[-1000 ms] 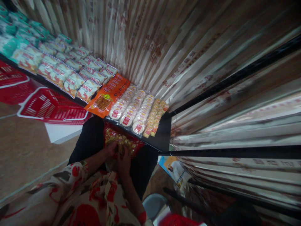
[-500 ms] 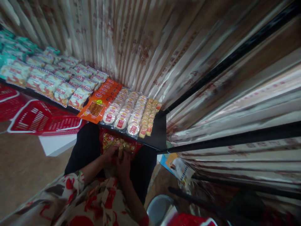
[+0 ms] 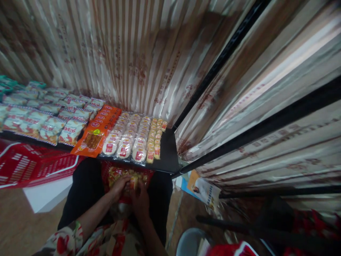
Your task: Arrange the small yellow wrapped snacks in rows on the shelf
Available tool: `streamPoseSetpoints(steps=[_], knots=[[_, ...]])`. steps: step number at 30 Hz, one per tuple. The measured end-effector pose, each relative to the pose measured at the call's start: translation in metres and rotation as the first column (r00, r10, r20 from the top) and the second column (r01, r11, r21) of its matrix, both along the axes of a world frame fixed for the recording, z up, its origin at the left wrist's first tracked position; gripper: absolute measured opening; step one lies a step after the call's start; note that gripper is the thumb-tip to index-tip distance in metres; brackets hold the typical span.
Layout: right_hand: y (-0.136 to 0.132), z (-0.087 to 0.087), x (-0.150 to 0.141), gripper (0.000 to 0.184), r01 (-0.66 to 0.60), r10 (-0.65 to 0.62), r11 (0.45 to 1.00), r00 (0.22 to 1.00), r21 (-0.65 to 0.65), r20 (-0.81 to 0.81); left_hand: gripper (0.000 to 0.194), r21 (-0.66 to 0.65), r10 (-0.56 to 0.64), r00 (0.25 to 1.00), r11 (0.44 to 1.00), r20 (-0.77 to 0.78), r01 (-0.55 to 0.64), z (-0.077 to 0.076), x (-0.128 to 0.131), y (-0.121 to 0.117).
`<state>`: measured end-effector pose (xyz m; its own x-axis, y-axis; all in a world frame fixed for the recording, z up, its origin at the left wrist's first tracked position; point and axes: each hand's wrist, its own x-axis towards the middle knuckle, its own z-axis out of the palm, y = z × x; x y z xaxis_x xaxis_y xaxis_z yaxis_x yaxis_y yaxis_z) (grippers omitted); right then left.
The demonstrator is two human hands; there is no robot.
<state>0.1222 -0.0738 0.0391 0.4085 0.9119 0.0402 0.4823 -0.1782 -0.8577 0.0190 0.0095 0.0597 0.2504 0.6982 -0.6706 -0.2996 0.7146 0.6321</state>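
Note:
Both hands are low between my knees, over a red basket (image 3: 106, 177) of small gold-wrapped snacks (image 3: 117, 173). A small yellow wrapped snack (image 3: 133, 182) stands upright between them. My left hand (image 3: 121, 186) closes on it from the left, fingers bent. My right hand (image 3: 141, 199) is curled against its right side, fingertips partly hidden. Just beyond, on a black shelf (image 3: 169, 151), similar yellow wrapped snacks (image 3: 154, 140) lie in two narrow rows at the right end. Beside them are three rows of round white packaged cakes (image 3: 124, 149).
An orange snack bag (image 3: 93, 138) and several white snack packets (image 3: 50, 128) fill the shelf leftward. A red shopping basket (image 3: 39, 163) sits below left, over a white box (image 3: 48, 192). Black poles (image 3: 221, 64) and a striped curtain (image 3: 133, 53) border the shelf; a bucket (image 3: 190, 241) stands lower right.
My view has shifted, so the shelf sits lower and further left. The yellow snack between my hands now shows its wider face. Both hands stay together over the basket.

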Motion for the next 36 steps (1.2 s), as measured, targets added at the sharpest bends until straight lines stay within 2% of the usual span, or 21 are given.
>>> streamPoseSetpoints(steps=[5, 9, 13, 18, 24, 28, 36], knots=[[0.001, 0.018, 0.014, 0.046, 0.011, -0.011, 1.0, 0.996, 0.002, -0.085, 0.015, 0.081, -0.057, 0.998, 0.995, -0.016, 0.058, 0.024, 0.011, 0.001], [0.005, 0.032, 0.026, 0.042, 0.086, -0.083, 0.996, 0.991, 0.019, -0.105, 0.016, 0.143, -0.087, 0.996, 0.986, -0.004, 0.087, 0.039, 0.023, 0.003], [0.007, 0.046, 0.038, 0.037, 0.106, -0.093, 0.992, 0.978, 0.061, -0.186, 0.014, 0.209, -0.141, 0.99, 0.967, -0.026, 0.143, 0.06, 0.033, 0.002], [0.009, 0.06, 0.05, 0.038, 0.143, -0.114, 0.986, 0.953, 0.085, -0.28, 0.012, 0.271, -0.174, 0.984, 0.946, -0.043, 0.179, 0.083, 0.047, 0.003], [0.013, 0.066, 0.067, 0.038, 0.185, -0.133, 0.962, 0.96, 0.199, -0.247, 0.016, 0.302, -0.188, 0.981, 0.934, -0.036, 0.19, 0.085, 0.064, 0.01], [0.018, 0.068, 0.079, 0.038, 0.215, -0.189, 0.959, 0.97, 0.187, -0.15, 0.019, 0.351, -0.206, 0.977, 0.912, -0.054, 0.212, 0.086, 0.076, 0.016], [0.031, 0.07, 0.099, 0.041, 0.267, -0.268, 0.948, 0.963, 0.173, -0.016, 0.013, 0.386, -0.247, 0.964, 0.883, -0.098, 0.266, 0.1, 0.1, 0.029]])
